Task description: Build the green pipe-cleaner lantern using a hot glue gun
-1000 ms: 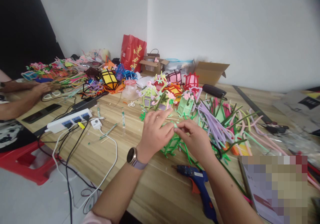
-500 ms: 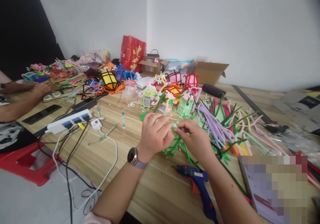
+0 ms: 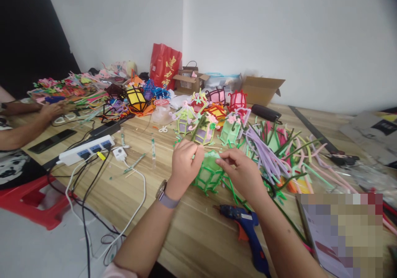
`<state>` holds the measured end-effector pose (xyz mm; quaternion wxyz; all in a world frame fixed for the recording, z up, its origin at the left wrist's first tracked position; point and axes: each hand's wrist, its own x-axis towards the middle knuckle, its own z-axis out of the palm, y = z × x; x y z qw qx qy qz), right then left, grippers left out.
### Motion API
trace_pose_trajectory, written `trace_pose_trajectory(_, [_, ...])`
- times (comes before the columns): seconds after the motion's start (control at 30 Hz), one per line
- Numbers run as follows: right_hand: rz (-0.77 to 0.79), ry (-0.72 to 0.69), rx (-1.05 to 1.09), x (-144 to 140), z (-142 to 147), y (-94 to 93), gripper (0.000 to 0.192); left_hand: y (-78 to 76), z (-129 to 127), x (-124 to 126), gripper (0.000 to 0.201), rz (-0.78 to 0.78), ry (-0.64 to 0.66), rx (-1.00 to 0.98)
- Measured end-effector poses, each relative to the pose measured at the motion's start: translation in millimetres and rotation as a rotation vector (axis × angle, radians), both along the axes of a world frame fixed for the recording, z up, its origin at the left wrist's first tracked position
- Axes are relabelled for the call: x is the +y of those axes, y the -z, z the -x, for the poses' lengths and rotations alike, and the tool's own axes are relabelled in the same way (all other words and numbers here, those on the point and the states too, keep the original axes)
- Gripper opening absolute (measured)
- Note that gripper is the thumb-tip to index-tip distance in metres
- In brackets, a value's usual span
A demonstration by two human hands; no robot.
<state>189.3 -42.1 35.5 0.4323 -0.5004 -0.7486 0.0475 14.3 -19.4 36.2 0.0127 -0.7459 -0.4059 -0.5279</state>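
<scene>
A green pipe-cleaner lantern (image 3: 210, 174) stands on the table in front of me, its pale green panels framed in brighter green. My left hand (image 3: 187, 164), with a watch on the wrist, is closed at the lantern's upper left side, its fingertips partly hidden. At the upper right rim, my right hand (image 3: 242, 170) pinches the lantern's edge between thumb and fingers. A blue glue gun (image 3: 245, 224) with an orange trigger lies just below my right hand. Finished lanterns, such as a mint green one (image 3: 230, 130), sit behind my hands.
Lilac pipe cleaners (image 3: 263, 154) and other colours pile up at the right. A white power strip (image 3: 87, 150) with trailing cables lies left. A tablet-like device (image 3: 325, 241) is at the lower right. Another person's hand (image 3: 51, 112) works at the far left.
My left hand has turned and drawn left from over the lantern's top, so more of the green lantern shows. My right hand keeps its pinch at the rim.
</scene>
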Motion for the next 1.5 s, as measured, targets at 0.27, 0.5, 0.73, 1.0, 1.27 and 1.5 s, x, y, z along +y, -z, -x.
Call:
trace_pose_trajectory(0.27, [0.008, -0.019, 0.002, -1.1, 0.8, -2.2, 0.016, 3.9, -5.1, 4.4, 0.015, 0.158, 0.189, 0.030])
trace_pose_trajectory(0.5, [0.027, -0.018, 0.014, -0.9, 1.0, -1.8, 0.018, 6.1, -8.9, 2.5, 0.009, 0.132, 0.105, 0.091])
trace_pose_trajectory(0.73, [0.020, -0.021, 0.008, -0.8, 1.0, -1.9, 0.016, 9.3, -8.7, -0.9, 0.007, -0.143, -0.008, 0.272])
trace_pose_trajectory(1.0, [0.013, -0.029, -0.024, -2.4, 1.5, -4.6, 0.014, 6.3, -8.3, -1.8, 0.012, -0.187, -0.016, 0.335])
trace_pose_trajectory(1.27, [0.012, -0.042, 0.000, -2.2, 1.5, -3.6, 0.016, 4.6, -10.4, -3.1, 0.005, -0.049, -0.004, 0.271])
trace_pose_trajectory(1.5, [0.028, -0.035, -0.006, -2.1, 0.7, -3.2, 0.015, 1.1, -8.7, -4.3, 0.010, 0.042, 0.037, 0.261])
